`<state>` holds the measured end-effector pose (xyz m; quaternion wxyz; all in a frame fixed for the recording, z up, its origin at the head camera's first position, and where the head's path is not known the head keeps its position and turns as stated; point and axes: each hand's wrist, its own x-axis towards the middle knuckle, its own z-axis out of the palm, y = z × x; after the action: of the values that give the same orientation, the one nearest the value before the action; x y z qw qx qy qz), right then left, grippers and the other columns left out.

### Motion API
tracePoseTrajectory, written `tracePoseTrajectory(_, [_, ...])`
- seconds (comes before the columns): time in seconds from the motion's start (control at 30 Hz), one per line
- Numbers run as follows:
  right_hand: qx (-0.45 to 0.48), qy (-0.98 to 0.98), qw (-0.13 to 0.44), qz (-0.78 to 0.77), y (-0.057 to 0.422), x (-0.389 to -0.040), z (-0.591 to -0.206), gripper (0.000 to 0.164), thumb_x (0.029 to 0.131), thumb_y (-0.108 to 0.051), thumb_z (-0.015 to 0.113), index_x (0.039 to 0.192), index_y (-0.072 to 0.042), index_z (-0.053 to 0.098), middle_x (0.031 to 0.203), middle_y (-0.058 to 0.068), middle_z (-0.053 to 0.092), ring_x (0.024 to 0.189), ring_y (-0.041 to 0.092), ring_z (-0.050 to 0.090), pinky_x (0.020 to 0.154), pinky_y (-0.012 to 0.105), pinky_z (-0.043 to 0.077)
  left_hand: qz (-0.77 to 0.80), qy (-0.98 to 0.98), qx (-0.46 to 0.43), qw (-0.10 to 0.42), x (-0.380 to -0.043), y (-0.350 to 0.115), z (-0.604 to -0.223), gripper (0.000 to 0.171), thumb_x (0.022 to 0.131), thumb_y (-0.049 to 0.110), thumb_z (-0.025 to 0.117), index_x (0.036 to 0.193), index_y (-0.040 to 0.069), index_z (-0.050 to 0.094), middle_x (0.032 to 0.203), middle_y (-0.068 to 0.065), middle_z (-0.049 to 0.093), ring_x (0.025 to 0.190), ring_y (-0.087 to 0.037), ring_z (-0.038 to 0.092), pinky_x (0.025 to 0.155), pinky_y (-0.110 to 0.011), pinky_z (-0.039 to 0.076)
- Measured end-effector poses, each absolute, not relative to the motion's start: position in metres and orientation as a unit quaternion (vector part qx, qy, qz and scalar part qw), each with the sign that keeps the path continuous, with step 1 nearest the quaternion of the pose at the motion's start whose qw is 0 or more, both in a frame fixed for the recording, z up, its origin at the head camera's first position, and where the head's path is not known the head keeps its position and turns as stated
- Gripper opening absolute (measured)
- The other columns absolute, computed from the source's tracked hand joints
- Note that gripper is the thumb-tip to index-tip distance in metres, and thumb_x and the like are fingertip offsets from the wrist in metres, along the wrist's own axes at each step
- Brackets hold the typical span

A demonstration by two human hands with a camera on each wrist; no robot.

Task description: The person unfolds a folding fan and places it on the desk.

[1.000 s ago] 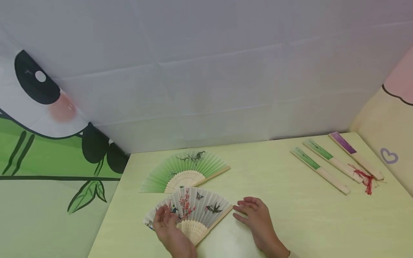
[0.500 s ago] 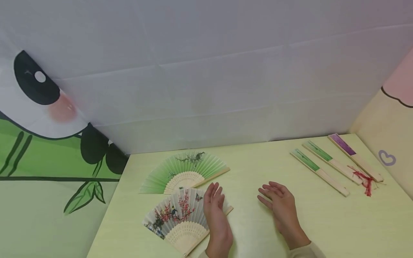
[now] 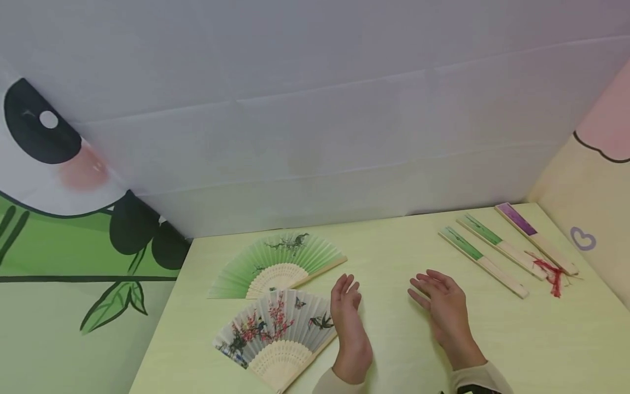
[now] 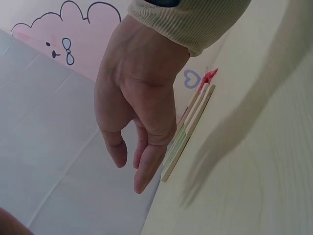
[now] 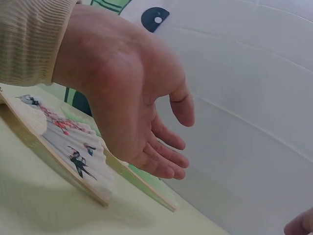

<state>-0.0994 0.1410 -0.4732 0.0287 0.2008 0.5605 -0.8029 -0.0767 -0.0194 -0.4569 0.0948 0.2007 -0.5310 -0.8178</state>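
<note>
My left hand (image 3: 350, 328) hovers at the right side of a spread white folding fan (image 3: 295, 323) with printed blossoms and birds, hiding the tip of its outer rib. The fingers are relaxed and hold nothing, as the left wrist view of that hand (image 4: 139, 93) confirms. Apart from it, to the right, my right hand (image 3: 448, 314) is held over the table with loosely bent fingers and nothing in them. Behind the white fan lies a spread green folding fan (image 3: 275, 257). Both fans appear beyond the right hand (image 5: 127, 93) in the right wrist view.
Three folded fans lie slanting at the back right: two with green cloth, the left one (image 3: 482, 261) and the middle one (image 3: 501, 245), and a purple one (image 3: 536, 238). A red tassel (image 3: 553, 276) rests by their lower ends. A pale wall sheet (image 3: 315, 142) stands behind the table.
My left hand has moved right, off the middle of the white fan to its right edge. My right hand has also shifted right, away from that fan.
</note>
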Motion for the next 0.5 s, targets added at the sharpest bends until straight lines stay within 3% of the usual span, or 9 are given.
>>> tracePoseTrajectory(0.2, [0.22,0.568,0.009,-0.793,0.156,-0.108,-0.476,0.044,0.111,-0.005,0.049,0.151,0.006,0.034,0.131,0.013,0.056,0.104,0.007,0.073,0.095,0.033,0.061,-0.818,-0.533,0.198,0.082,-0.08,-0.011,-0.458,0.051,0.1,0.009,0.047,0.15,-0.003,0.043,0.155,-0.021,0.047,0.144,-0.039,0.045,0.12,-0.062,0.027])
tracePoseTrajectory(0.5, [0.249,0.564,-0.03,-0.787,0.178,-0.119,-0.475,0.027,0.11,-0.004,0.051,0.136,-0.003,0.045,0.102,-0.008,0.064,0.095,0.002,0.073,0.092,0.031,0.061,-0.82,-0.531,0.202,0.074,-0.087,0.004,-0.458,0.048,0.1,0.009,0.049,0.146,-0.004,0.046,0.151,-0.02,0.05,0.14,-0.037,0.048,0.117,-0.055,0.034])
